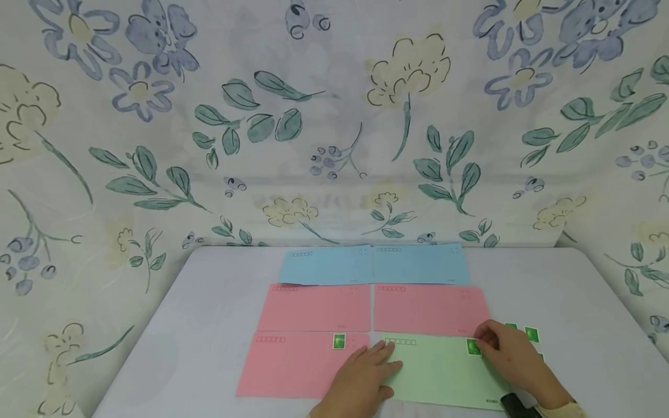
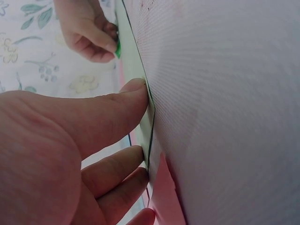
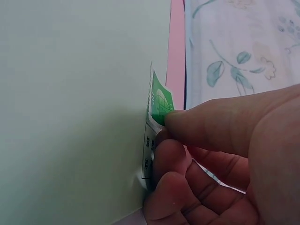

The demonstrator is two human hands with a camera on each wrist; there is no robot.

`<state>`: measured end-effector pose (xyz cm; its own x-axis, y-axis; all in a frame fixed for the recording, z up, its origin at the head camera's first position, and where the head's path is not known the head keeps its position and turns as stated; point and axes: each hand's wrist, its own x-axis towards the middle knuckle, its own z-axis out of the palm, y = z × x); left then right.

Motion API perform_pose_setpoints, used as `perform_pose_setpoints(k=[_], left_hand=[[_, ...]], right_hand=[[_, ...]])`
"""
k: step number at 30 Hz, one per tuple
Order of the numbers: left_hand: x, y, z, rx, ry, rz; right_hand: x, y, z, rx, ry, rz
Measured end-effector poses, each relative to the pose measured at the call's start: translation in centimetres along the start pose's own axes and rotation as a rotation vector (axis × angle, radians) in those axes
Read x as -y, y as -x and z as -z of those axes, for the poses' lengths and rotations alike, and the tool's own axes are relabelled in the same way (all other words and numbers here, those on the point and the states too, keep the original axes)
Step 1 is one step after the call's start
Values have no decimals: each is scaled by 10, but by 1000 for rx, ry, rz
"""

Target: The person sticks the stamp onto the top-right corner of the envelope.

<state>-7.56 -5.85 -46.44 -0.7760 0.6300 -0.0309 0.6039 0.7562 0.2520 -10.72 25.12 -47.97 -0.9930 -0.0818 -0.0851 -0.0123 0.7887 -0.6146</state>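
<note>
A light green envelope [image 1: 434, 371] lies at the front of the table with printed postcode boxes at its upper left. My left hand [image 1: 360, 377] has its fingers spread, the fingertips pressing on the envelope's left edge; the left wrist view shows the thumb [image 2: 133, 91] on its near edge. Between thumb and forefinger, my right hand [image 1: 514, 357] pinches a green stamp [image 1: 473, 347] at the envelope's upper right corner. Seen from the right wrist, the stamp [image 3: 160, 101] has one edge against the paper and its held side lifted, beside a printed box.
Left of the green envelope lies a pink envelope [image 1: 287, 368] bearing a green stamp [image 1: 339, 341]. Two more pink envelopes [image 1: 313, 310] and two blue ones [image 1: 329, 268] form rows behind. Loose stamps [image 1: 531, 334] lie beyond my right hand. Floral cloth [image 1: 334, 116] hangs behind the table.
</note>
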Motion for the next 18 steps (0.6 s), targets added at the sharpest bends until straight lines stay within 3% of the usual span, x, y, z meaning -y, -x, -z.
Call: perform_pose_setpoints(k=[18], left_hand=[[0, 1, 0, -21, -19, -10]], right_hand=[[1, -2, -2, 8, -3, -19]])
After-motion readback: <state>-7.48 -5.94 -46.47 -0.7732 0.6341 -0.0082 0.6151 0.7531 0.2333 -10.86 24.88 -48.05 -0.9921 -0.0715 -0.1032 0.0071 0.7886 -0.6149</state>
